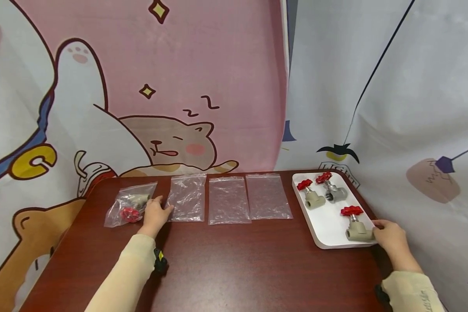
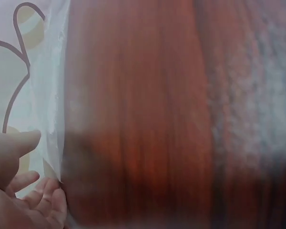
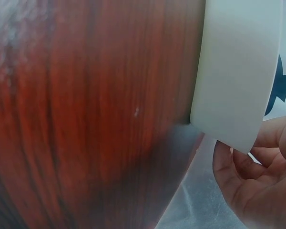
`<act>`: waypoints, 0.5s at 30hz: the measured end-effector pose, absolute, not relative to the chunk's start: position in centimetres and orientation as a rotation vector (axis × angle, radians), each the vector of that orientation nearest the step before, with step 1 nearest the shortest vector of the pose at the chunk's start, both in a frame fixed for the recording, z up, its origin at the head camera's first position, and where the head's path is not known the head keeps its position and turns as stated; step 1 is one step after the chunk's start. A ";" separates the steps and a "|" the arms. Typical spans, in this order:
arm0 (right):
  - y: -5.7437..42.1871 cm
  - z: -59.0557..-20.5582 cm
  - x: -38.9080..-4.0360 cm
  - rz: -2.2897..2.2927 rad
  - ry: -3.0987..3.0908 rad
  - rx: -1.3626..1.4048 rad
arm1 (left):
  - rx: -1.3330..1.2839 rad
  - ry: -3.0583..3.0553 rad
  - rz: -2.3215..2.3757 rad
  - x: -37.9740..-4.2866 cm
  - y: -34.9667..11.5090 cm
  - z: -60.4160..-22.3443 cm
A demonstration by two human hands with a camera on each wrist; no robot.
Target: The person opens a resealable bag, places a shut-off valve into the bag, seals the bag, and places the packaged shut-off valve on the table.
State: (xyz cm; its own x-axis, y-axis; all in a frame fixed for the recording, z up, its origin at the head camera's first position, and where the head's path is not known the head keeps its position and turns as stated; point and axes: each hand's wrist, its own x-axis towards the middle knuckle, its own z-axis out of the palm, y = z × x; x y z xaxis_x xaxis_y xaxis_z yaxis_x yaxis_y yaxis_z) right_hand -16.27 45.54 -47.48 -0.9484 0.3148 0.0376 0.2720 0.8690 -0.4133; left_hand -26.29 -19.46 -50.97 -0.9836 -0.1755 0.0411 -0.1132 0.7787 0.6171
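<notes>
My left hand (image 1: 155, 216) is at the right side of a clear plastic bag (image 1: 115, 212) that has a valve with a red handwheel (image 1: 130, 214) inside. Its fingers touch the bag, and the thumb stands apart, pointing toward a flat clear bag (image 1: 187, 199). At the far right, my right hand (image 1: 391, 238) grips the near right corner of a white tray (image 1: 331, 229), also seen as a pale tray wall (image 3: 233, 71) in the right wrist view. Inside the tray lie three red-handled valves: a beige valve (image 1: 359, 232) beside that hand, another beige valve (image 1: 313, 198) and a grey valve (image 1: 335, 193).
Two more flat clear bags, a middle bag (image 1: 229, 201) and a right bag (image 1: 269, 197), lie in a row toward the tray. Everything rests on a dark red-brown wooden table (image 1: 257, 264). A printed cloth (image 1: 238, 86) hangs right behind the table.
</notes>
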 end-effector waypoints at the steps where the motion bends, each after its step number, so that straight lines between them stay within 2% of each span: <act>1: 45.5 -47.5 -16.3 0.631 -2.937 -0.464 | 0.230 -2.873 -0.984 -26.2 -19.6 -50.9; 8: 45.6 -47.8 -16.3 0.609 -2.927 -0.449 | 0.153 -2.878 -0.994 -25.8 -19.9 -50.7; 15: 45.5 -47.7 -16.4 0.609 -2.925 -0.454 | 0.328 -2.818 -1.403 -26.1 -19.9 -50.2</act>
State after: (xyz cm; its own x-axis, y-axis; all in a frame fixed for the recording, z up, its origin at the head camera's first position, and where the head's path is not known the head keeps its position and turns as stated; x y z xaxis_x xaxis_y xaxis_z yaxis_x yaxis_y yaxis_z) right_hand -16.42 45.51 -47.67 -0.9478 0.3139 0.0556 0.2657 0.8741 -0.4066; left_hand -26.12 -19.87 -50.23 -0.9782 -0.1739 -0.1133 -0.1952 0.5855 0.7868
